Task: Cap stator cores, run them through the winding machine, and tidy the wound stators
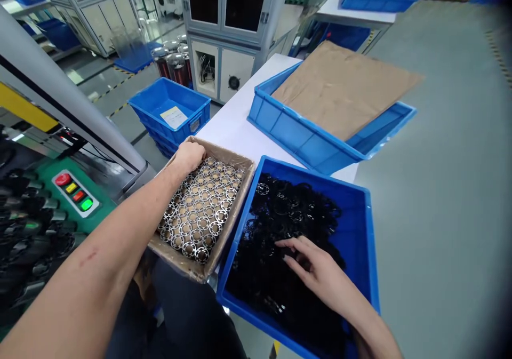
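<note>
My left hand (192, 156) is closed at the far left corner of a plastic-lined cardboard box (180, 263). Its fingertips point down and are hidden, so what they hold, if anything, does not show. Rows of shiny metal rings (204, 204) with notched inner edges lie flat in this box. To the right stands a blue plastic bin (360, 231) with a heap of black ring-shaped parts (276, 215). Over the heap is my right hand (316, 271), palm down, thumb and index finger apart, fingertips at the black parts. Nothing shows between them.
Behind the bin, a blue crate (288, 129) with brown cardboard sheet (344, 87) sits tilted on the white table (236, 113). Stacked blue crates (168, 103) stand on the floor beyond. At left are a grey post (80, 81), a green button panel (76, 192) and dark metal parts.
</note>
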The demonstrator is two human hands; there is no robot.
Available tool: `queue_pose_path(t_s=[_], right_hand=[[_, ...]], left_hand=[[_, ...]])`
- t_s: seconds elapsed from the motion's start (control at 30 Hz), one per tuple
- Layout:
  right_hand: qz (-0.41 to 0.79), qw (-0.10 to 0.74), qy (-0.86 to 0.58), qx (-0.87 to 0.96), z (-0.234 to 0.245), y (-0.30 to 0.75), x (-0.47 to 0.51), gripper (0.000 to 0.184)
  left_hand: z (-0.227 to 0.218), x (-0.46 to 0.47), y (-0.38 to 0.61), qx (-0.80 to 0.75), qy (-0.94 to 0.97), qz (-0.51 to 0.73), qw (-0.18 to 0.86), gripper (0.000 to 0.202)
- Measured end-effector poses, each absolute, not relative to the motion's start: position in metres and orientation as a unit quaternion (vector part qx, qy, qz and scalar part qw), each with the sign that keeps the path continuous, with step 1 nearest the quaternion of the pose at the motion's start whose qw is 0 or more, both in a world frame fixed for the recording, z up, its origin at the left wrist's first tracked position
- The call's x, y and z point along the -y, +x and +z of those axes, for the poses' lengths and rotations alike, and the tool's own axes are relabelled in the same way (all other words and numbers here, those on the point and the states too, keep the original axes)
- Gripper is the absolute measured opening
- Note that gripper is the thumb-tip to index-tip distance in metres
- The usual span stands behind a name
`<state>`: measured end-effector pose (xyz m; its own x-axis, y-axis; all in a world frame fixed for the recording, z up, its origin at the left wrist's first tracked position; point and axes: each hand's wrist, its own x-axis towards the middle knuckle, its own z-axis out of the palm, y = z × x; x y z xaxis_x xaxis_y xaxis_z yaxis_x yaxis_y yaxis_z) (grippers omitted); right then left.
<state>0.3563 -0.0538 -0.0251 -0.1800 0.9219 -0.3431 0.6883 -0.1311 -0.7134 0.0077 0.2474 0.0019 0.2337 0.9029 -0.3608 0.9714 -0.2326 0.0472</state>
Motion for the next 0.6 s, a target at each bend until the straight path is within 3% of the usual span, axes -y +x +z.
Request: queue_pose_path(t_s=[0.13,0.33,0.4,0.5,0.6], right_hand=[[0.404,0.162,-0.631,0.642,-0.029,0.355,0.05,0.03],[0.404,0.247,-0.668,0.574,-0.033,0.354,0.046,0.042],[0.398,0.253,-0.671,0.572,-0.033,0.355,0.046,0.045],[0.4,0.256,-0.665,0.576,-0.034,0.356,0.045,0.06],[0.398,0.248,-0.661,0.586,-0.035,0.356,0.044,0.062]], left_hand=[[0.0,-0.236,0.009,-0.629,0.759,-0.053,0.159,0.031],[0.027,-0.212,0.004,-0.667,0.68,0.172,0.252,0.016],[0.04,-0.195,-0.001,-0.664,0.629,0.262,0.309,0.009],[0.055,-0.157,-0.005,-0.628,0.528,0.367,0.438,0.018],[0.062,-0.103,-0.007,-0.564,0.426,0.428,0.564,0.03]])
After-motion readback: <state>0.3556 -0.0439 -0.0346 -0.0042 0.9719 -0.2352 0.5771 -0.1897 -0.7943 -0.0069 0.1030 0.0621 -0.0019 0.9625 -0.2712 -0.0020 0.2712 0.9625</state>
